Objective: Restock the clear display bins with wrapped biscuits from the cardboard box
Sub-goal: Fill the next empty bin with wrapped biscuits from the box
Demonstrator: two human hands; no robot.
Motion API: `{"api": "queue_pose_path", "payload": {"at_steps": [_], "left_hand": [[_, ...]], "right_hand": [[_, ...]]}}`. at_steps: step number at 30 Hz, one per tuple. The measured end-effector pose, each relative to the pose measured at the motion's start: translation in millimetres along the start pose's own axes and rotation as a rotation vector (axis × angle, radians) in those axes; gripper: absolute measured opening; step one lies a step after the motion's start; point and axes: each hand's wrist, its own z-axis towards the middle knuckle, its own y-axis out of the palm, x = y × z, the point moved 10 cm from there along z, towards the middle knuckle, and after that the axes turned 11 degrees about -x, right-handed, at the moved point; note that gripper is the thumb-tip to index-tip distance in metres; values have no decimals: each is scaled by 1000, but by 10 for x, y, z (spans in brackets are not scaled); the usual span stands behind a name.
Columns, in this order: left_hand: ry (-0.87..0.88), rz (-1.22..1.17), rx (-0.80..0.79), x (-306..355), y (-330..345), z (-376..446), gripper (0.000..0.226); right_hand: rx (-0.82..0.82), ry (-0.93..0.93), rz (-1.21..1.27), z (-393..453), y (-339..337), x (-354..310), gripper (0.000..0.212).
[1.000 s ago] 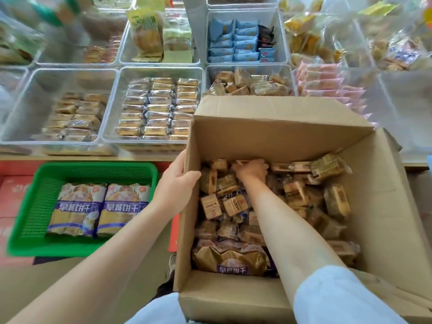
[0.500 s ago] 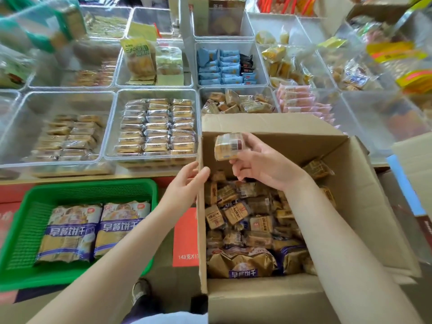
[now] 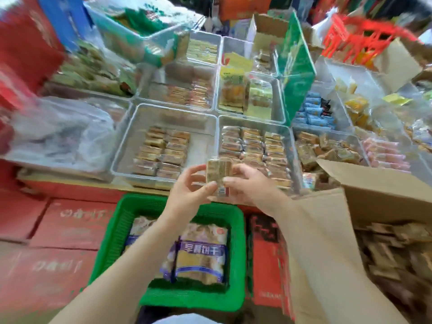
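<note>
You pinch biscuit (image 3: 218, 176) w/ both hands, L (image 3: 190, 190) & R (image 3: 249, 187); long axis upright, bins (image 3: 163, 118) just beyond.

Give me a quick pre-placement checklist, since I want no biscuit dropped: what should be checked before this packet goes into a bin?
1. Packet held: ok. The wrapped biscuit packet is pinched between left hand and right hand.
2. Grip secure: cannot tell; the picture is blurred.
3. Position: ok. It is held at the front edge of the clear bins.
4. Room in the left-hand bin: ok, bare floor shows.
5. Matching bin: cannot tell; the wrappers are too blurred.
6. Supply: ok. The cardboard box holds more packets.
</note>
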Motion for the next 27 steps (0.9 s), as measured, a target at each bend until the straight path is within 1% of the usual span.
{"api": "queue_pose_path", "payload": {"at_steps": [2,5,8,11,13,14,16,17,18,19,22,23,24,27], "left_hand": [[-16,130,18,-68,-540,102,39],[-63,410,39,-159,-1213,324,44],[-41,895,62,-225,-1655,577,53],[-77,1266,-78,-519,-1782,776,60],[-107,1414,-145,-657,-1805,852,69],[-129,1424,-161,-680,-1812,896,69],[-163,1362,-144,-664,-1852,1001,60],[-172,1350,-124,-653,-1866,1036,58],[-174,1361,-108,-647,-1869,1062,57],[-178,1374,-98,-645,-1871,1076,57],[-187,1379,-90,-666,-1879,1088,56],[-189,1386,-94,-682,-1877,1090,56],[-190,1396,-98,-692,-1878,1094,56],[-184,1407,-94,-730,-1875,1097,57]], "right_hand": [[49,39,-115,395,324,-85,27],[143,44,-239,844,507,-223,26],[258,102,-400,1138,409,-242,23],[293,177,-381,1391,327,-151,23],[313,238,-349,1532,286,-65,28],[334,273,-330,1586,251,-28,34],[385,331,-248,1701,165,61,55],[399,342,-222,1772,135,87,61],[405,352,-222,1853,109,100,62],[402,372,-234,1935,82,133,56],[363,485,-246,2132,71,282,20],[340,519,-246,2179,87,336,15],[319,543,-252,2224,110,370,17],[243,573,-313,2328,186,404,32]]}}
